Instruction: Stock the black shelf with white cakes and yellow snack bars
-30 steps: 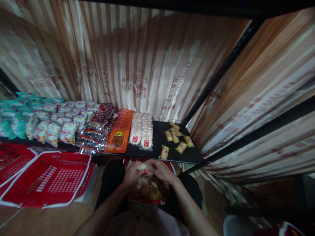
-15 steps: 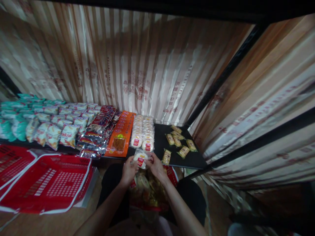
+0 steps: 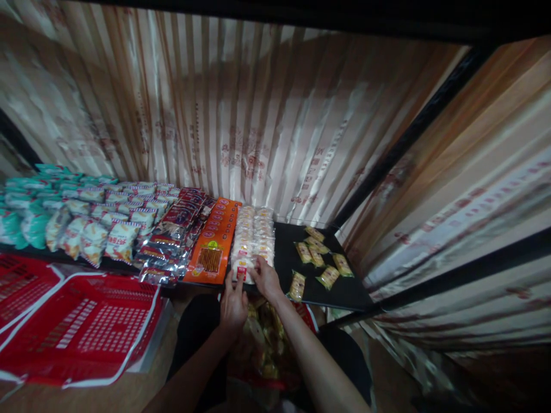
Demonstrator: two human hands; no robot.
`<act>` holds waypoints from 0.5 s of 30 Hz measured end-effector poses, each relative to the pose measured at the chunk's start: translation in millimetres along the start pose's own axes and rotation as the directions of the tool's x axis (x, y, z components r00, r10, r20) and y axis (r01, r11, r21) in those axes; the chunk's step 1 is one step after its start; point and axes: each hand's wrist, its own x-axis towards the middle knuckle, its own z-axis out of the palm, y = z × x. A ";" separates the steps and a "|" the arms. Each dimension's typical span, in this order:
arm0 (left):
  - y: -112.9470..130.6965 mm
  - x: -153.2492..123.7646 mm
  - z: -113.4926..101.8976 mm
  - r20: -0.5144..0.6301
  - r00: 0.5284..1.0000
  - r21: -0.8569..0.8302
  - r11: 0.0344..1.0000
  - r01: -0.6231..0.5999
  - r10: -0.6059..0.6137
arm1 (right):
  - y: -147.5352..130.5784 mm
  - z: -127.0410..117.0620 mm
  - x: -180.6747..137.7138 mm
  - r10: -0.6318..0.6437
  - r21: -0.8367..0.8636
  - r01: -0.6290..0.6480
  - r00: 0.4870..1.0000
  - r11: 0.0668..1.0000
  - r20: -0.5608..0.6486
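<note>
Both my hands reach to the front edge of a black shelf [image 3: 340, 289]. My left hand [image 3: 233, 303] and my right hand [image 3: 266, 277] pinch a clear packet of round white rice crackers with a red label [image 3: 242, 272], set at the front of two rows of the same packets [image 3: 253, 235]. Below my forearms, on my lap, lies an open red bag of mixed snack packets [image 3: 267, 344].
An orange snack pack [image 3: 214, 241], dark red foil packs [image 3: 174, 229], white-and-red packs [image 3: 107, 223] and teal packs [image 3: 26, 206] fill the shelf's left. Several small yellow packets [image 3: 318, 258] lie at its right. Red plastic baskets [image 3: 86, 327] lie on the floor at left. Striped plastic sheeting [image 3: 258, 126] hangs behind.
My hands have lifted a rice cracker packet out of the red bag and carried it forward onto the front of the shelf's cracker rows.
</note>
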 end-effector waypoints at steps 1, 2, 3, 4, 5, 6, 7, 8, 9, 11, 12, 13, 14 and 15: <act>0.5 1.9 -0.3 0.008 1.000 0.014 1.000 -0.001 0.001 | -2.1 -0.4 2.4 -0.009 -0.030 0.009 1.000 1.000 0.001; 1.3 3.8 -0.9 0.017 1.000 0.025 1.000 0.002 -0.002 | -4.1 -1.0 4.6 -0.017 -0.062 0.017 1.000 0.998 0.006; 2.3 5.6 -1.7 0.029 1.000 0.035 0.999 0.009 -0.010 | -5.8 -1.4 6.7 -0.022 -0.093 0.023 1.000 0.995 0.013; 3.4 7.3 -2.6 0.042 0.999 0.044 0.999 0.021 -0.023 | -7.0 -1.7 8.5 -0.023 -0.118 0.025 1.000 0.993 0.019; 4.4 8.9 -3.3 0.058 0.998 0.052 0.998 0.034 -0.037 | -7.7 -1.6 10.2 -0.023 -0.134 0.026 0.999 0.991 0.023; 5.3 10.3 -3.8 0.074 0.996 0.059 0.997 0.044 -0.048 | -7.8 -1.1 11.8 -0.025 -0.142 0.028 0.999 0.989 0.021; 5.8 11.5 -4.1 0.089 0.994 0.064 0.997 0.050 -0.056 | -7.3 -0.2 13.2 -0.029 -0.144 0.031 0.999 0.989 0.014; 6.0 12.7 -4.0 0.098 0.993 0.067 0.996 0.052 -0.058 | -6.4 1.0 14.4 -0.036 -0.139 0.036 0.999 0.990 0.003; 5.9 13.8 -3.7 0.102 0.993 0.066 0.996 0.052 -0.059 | -5.1 2.3 15.3 -0.044 -0.129 0.043 0.999 0.991 -0.011; 4.7 15.8 -2.5 0.100 0.994 0.062 0.997 0.048 -0.054 | -1.9 5.2 16.0 -0.071 -0.092 0.067 0.997 0.994 -0.038; 3.9 16.8 -1.8 0.098 0.994 0.059 0.997 0.041 -0.046 | 0.0 6.7 15.6 -0.087 -0.063 0.083 0.995 0.995 -0.056; 3.1 17.8 -1.1 0.098 0.994 0.059 0.998 0.034 -0.040 | 2.3 8.1 14.7 -0.104 -0.031 0.101 0.991 0.994 -0.079; 2.4 18.8 -0.5 0.101 0.994 0.062 0.998 0.029 -0.035 | 5.0 9.7 13.2 -0.120 -0.002 0.120 0.986 0.993 -0.114; 2.0 19.7 0.0 0.107 0.994 0.069 0.997 0.030 -0.037 | 8.4 11.3 11.0 -0.136 0.015 0.140 0.978 0.990 -0.160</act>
